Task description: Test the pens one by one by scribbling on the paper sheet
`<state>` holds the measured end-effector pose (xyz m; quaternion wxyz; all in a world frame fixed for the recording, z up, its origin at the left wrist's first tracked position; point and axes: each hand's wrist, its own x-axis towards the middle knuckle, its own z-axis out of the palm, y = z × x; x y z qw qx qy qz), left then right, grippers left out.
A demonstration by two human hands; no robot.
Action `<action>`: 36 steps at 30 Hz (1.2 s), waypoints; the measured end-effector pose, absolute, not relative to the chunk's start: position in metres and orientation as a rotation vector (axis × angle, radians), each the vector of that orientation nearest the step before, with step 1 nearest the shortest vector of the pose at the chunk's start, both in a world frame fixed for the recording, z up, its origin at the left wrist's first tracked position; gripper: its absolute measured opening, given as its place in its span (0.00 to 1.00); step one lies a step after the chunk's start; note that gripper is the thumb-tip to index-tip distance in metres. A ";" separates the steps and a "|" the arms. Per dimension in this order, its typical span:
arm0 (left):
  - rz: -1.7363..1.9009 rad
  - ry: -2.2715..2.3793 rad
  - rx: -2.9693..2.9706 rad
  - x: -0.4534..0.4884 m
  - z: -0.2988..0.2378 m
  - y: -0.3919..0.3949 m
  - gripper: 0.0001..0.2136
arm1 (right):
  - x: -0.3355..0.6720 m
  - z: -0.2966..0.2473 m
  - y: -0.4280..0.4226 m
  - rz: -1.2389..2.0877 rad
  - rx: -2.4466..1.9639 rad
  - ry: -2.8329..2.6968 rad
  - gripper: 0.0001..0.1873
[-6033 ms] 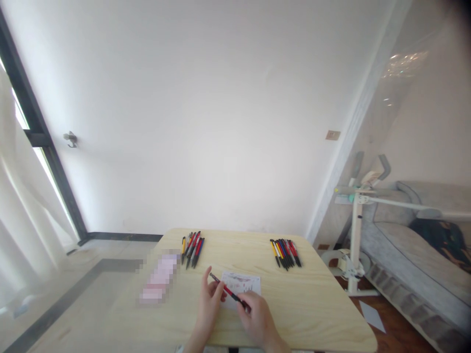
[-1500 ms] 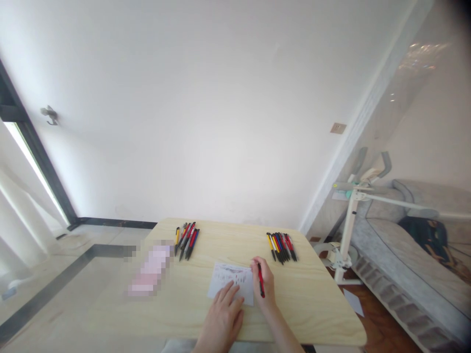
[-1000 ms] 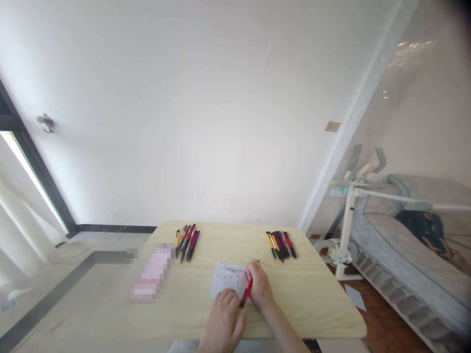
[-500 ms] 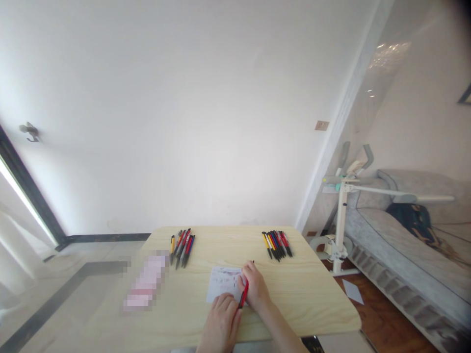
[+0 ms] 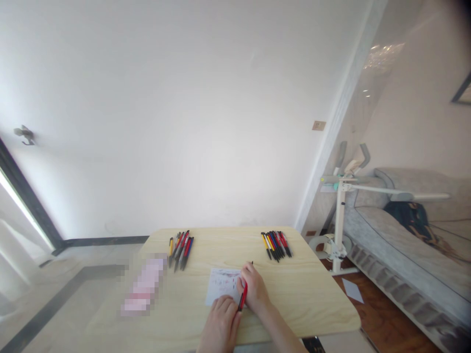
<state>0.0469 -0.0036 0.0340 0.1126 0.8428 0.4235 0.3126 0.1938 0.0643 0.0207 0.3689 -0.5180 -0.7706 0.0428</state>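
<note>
A red pen (image 5: 244,295) with black ends slants through my right hand (image 5: 255,289), whose fingers are closed around it over the right side of a small white sheet of paper (image 5: 218,284). Dark and reddish marks cover part of that sheet. My left hand (image 5: 220,323) lies palm down across the paper's near edge, fingers flat and side by side, close to the pen's lower end. Whether the left thumb touches the pen I cannot tell.
On the light wooden table (image 5: 309,304), several pens (image 5: 182,249) lie at back left and several more pens (image 5: 275,246) at back right. A blurred pink item (image 5: 145,287) is on the left. Beyond stand an exercise machine (image 5: 340,230) and a sofa (image 5: 379,230).
The view has shifted slightly. Both hands stay in nearly the same place, and the red pen remains in my right hand with little visible movement.
</note>
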 end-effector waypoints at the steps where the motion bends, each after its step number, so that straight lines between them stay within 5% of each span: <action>1: 0.913 1.245 2.472 0.047 0.033 -0.003 0.07 | 0.194 0.020 0.064 0.106 -1.332 -1.980 0.09; 36: 0.933 1.264 2.614 0.047 0.021 0.002 0.07 | 0.193 0.019 0.065 0.090 -1.334 -2.008 0.11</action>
